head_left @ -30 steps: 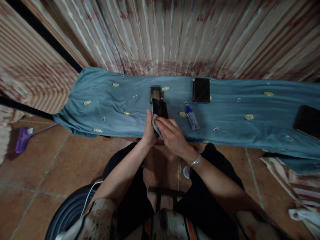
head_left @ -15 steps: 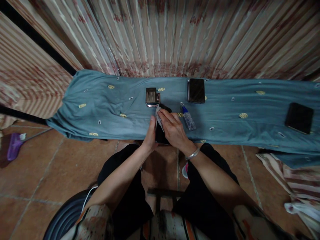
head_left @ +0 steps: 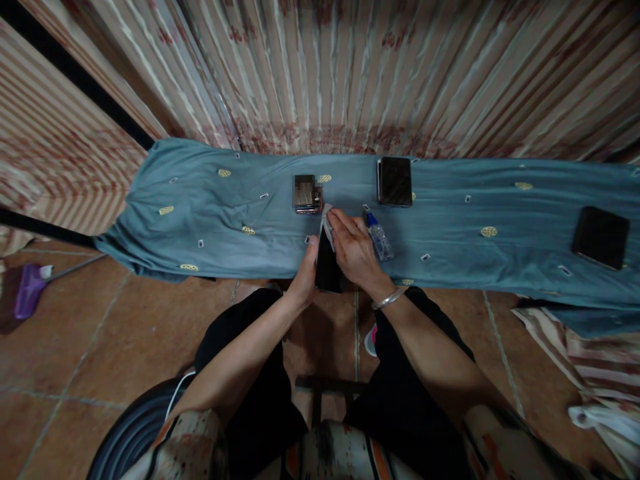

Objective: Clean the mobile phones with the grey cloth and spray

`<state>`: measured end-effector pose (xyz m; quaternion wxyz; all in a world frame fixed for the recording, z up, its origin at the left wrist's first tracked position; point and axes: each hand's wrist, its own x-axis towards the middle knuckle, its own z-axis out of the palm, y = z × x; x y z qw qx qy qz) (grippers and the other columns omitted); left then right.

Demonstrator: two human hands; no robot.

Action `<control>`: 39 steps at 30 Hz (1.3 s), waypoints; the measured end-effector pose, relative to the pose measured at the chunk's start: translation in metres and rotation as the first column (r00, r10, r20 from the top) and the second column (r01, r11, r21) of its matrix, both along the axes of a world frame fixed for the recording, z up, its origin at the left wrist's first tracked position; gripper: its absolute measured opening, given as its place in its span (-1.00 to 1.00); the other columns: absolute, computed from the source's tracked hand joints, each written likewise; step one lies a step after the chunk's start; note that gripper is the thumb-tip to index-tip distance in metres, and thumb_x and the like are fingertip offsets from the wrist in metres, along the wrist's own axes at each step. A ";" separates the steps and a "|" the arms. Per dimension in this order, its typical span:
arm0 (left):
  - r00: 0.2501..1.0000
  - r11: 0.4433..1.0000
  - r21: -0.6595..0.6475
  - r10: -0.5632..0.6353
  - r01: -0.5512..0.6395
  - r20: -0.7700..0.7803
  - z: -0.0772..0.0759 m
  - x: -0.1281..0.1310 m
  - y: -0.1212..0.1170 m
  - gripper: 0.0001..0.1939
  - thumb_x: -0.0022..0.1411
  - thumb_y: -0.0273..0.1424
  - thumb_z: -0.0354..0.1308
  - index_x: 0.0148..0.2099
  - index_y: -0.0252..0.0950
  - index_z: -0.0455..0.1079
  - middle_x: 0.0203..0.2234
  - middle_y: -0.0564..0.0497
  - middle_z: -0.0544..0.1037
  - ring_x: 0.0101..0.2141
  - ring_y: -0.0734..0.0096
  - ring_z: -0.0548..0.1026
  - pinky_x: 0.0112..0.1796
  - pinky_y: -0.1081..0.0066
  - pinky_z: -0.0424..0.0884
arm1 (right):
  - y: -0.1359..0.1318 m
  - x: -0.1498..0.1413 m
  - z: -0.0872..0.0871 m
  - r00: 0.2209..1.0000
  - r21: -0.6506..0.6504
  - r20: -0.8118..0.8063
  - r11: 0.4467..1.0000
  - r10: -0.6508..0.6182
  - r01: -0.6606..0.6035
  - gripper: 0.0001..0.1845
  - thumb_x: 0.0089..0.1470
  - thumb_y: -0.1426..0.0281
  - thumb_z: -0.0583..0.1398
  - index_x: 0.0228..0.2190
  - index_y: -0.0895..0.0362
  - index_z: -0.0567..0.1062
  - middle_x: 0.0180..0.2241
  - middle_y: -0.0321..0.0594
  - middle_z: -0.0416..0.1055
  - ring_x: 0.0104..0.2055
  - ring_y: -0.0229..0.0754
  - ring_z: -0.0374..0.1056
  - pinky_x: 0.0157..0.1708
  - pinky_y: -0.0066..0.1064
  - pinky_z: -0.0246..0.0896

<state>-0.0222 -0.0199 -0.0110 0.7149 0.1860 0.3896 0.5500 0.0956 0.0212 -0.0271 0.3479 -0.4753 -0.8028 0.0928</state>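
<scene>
A dark, glossy phone (head_left: 328, 270) lies tilted between my hands at the front edge of the bench. My left hand (head_left: 304, 275) grips its left side, thumb along the edge. My right hand (head_left: 356, 248) presses a pale grey cloth (head_left: 327, 219) against the upper part of the screen; the fingers cover much of the cloth. Just right of that hand, a clear spray bottle (head_left: 381, 241) with a blue top lies on its side. Beyond my hands sits a small stack of dark, shiny devices (head_left: 305, 193), partly blurred.
The bench wears a blue-green patterned cloth (head_left: 265, 253). A stack of dark phones or tablets (head_left: 395, 181) lies at the back, and a black flat case (head_left: 601, 237) at far right. A striped curtain (head_left: 320, 80) hangs behind. A purple broom (head_left: 30, 292) is on the floor left.
My right hand and the cloth have shifted slightly up and right on the phone. The phone has turned a little, and more of its dark screen shows.
</scene>
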 end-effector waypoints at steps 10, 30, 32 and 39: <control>0.999 1.000 -0.011 0.003 -0.002 0.045 0.011 -0.004 0.000 -0.52 0.49 -0.16 -0.01 0.29 -0.27 0.44 0.14 -0.05 0.61 0.31 0.18 0.38 0.36 0.21 0.15 | 0.004 0.002 -0.005 0.998 0.017 0.040 0.999 -0.045 0.045 -0.47 0.35 0.50 -0.07 0.25 0.29 0.41 0.25 0.09 0.41 0.20 0.08 0.37 0.27 0.05 0.26; 0.995 0.999 -0.005 0.042 -0.041 0.088 0.014 -0.013 0.009 -0.49 0.54 -0.19 -0.16 0.19 -0.31 0.51 -0.01 -0.06 0.68 0.20 0.22 0.51 0.29 0.26 0.27 | -0.002 -0.002 -0.008 0.998 -0.004 0.044 0.999 -0.042 0.043 -0.47 0.36 0.51 -0.06 0.25 0.28 0.41 0.21 0.15 0.44 0.17 0.10 0.39 0.24 0.06 0.27; 0.993 0.999 -0.024 0.049 -0.047 0.107 0.015 -0.015 0.010 -0.49 0.53 -0.16 -0.12 0.21 -0.31 0.50 0.00 -0.07 0.68 0.18 0.21 0.52 0.28 0.26 0.29 | -0.004 -0.002 -0.009 0.999 -0.010 0.030 1.000 -0.021 0.022 -0.47 0.37 0.50 -0.06 0.25 0.28 0.41 0.21 0.15 0.44 0.19 0.10 0.37 0.25 0.07 0.27; 0.989 0.994 -0.094 0.073 -0.061 0.131 0.019 -0.014 0.013 -0.47 0.55 -0.22 -0.18 0.31 -0.32 0.42 0.02 -0.10 0.68 0.16 0.18 0.55 0.29 0.19 0.30 | -0.011 -0.004 -0.011 1.000 0.000 0.005 1.000 0.015 -0.015 -0.47 0.37 0.49 -0.05 0.26 0.23 0.42 0.22 0.10 0.44 0.23 0.09 0.34 0.26 0.09 0.27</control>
